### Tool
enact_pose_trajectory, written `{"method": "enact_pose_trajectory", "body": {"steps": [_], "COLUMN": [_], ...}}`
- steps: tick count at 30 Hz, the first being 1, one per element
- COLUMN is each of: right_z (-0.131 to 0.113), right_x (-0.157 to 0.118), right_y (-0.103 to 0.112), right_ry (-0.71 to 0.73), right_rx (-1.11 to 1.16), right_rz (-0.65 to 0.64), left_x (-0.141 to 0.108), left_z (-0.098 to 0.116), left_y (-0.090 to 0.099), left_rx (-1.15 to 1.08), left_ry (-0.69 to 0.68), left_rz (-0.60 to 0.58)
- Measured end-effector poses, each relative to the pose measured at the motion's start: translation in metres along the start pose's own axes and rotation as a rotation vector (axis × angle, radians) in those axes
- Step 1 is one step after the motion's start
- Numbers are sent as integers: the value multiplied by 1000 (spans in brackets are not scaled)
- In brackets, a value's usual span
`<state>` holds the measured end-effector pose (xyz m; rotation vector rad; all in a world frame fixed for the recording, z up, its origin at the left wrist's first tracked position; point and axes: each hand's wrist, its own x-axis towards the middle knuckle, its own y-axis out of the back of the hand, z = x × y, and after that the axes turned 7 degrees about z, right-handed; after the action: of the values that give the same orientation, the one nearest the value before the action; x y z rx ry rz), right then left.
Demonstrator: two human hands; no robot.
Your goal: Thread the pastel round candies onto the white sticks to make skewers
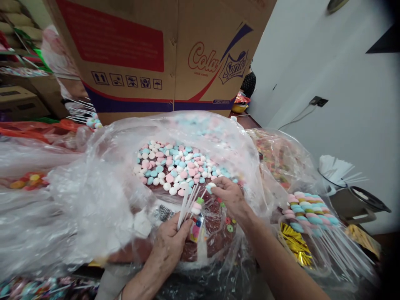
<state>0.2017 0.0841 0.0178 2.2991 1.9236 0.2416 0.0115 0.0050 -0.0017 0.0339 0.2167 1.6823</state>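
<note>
The left hand [171,238] is gripping white sticks [183,206] pointing away; the right hand [230,196] is pinching a pale-blue candy [210,188] beside their tips.

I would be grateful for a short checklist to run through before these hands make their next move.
1. White sticks gripped in left hand: ok.
2. Pale candy pinched in right hand: ok.
3. Pale candy fully seated on a stick: cannot tell; too small to judge.
4. Every held stick carrying candy: not ok; several look bare.
5. Loose candies exposed amid the clear plastic: ok.
6. Gold strips in view: ok, over to the right.
</note>
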Motion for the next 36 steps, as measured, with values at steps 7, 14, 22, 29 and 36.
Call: {"method": "enact_pose_trajectory", "body": {"steps": [7,14,22,29,36], "right_z": [-24,-25,-13,-10,-8], "right_x": [-4,-9,-18,-34,-47], "right_y": [8,2,1,-10,-20], "right_ry": [-238,-166,143,557,850], "right_rx": [445,345,-89,-442,-661], "right_rz": [-65,-53,-74,-20,-49], "left_x": [2,1,1,5,4], "left_z": [4,6,10,1,-1], "left_y": [3,3,3,3,5], "left_rx": [140,158,132,132,182], "left_ry": [-69,-46,-67,-58,-81], "left_rz": [-137,-128,-57,-28,-46]}}
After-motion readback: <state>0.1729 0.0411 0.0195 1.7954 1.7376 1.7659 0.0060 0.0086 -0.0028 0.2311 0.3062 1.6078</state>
